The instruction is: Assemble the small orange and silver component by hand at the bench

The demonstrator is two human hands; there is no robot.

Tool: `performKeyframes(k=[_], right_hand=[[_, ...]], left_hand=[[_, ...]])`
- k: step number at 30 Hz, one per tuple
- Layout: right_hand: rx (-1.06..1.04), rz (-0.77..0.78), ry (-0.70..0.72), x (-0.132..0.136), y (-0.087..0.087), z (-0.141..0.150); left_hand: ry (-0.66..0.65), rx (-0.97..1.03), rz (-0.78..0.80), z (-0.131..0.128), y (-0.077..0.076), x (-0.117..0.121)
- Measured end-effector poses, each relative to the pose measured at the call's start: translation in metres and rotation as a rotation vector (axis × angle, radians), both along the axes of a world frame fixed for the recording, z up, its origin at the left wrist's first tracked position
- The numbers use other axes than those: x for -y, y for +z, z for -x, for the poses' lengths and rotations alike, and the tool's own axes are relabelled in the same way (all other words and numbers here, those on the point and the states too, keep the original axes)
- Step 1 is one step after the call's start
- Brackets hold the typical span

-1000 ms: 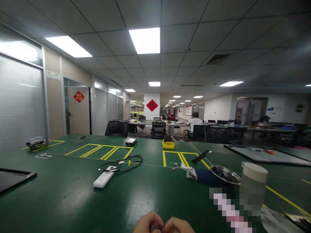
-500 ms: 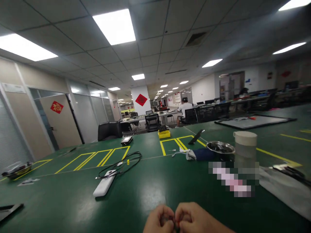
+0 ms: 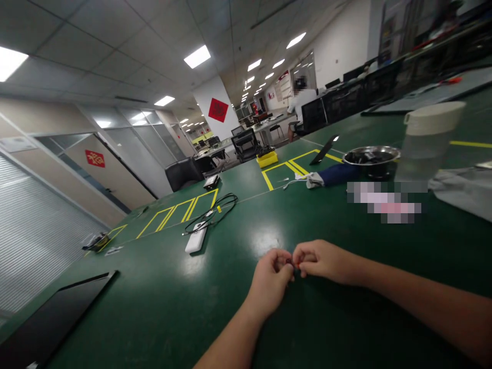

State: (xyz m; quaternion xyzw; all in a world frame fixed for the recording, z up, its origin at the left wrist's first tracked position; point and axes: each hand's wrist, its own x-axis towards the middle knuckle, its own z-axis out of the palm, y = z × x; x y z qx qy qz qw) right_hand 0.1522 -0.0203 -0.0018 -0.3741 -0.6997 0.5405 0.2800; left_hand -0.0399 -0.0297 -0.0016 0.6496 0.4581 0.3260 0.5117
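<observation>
Over the green tabletop (image 3: 230, 297), my left hand (image 3: 269, 282) and my right hand (image 3: 323, 262) meet fingertip to fingertip. Both are closed in a pinch. A tiny dark reddish piece shows at the left fingers, and a speck of orange-red at the right fingertips. These bits are too small and too covered by the fingers to name. Left of the hands lies a white power bank (image 3: 197, 240), the nearest thing on that side, with a looped black cable (image 3: 235, 206) by its far end.
A flat black panel (image 3: 57, 318) lies at left. At right are a metal bowl (image 3: 371, 155), a lidded translucent cup (image 3: 426, 143), a dark blue pouch (image 3: 340, 175) and a pixelated pink-white patch. A yellow bin (image 3: 267, 160) stands farther back. One person sits beyond the table.
My view has tilted and dropped, so the hands and forearms appear higher and more fully. Both hands keep their fingertips together.
</observation>
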Motion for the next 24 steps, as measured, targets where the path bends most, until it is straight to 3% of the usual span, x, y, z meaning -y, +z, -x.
performKeyframes(k=[15, 24], right_hand=[[-0.069, 0.015, 0.013, -0.002, -0.005, -0.001], [-0.056, 0.018, 0.001, -0.004, -0.011, -0.002]], left_hand=[[-0.016, 0.034, -0.031, 0.0, -0.012, -0.002], [-0.024, 0.044, -0.01, -0.003, -0.007, -0.002]])
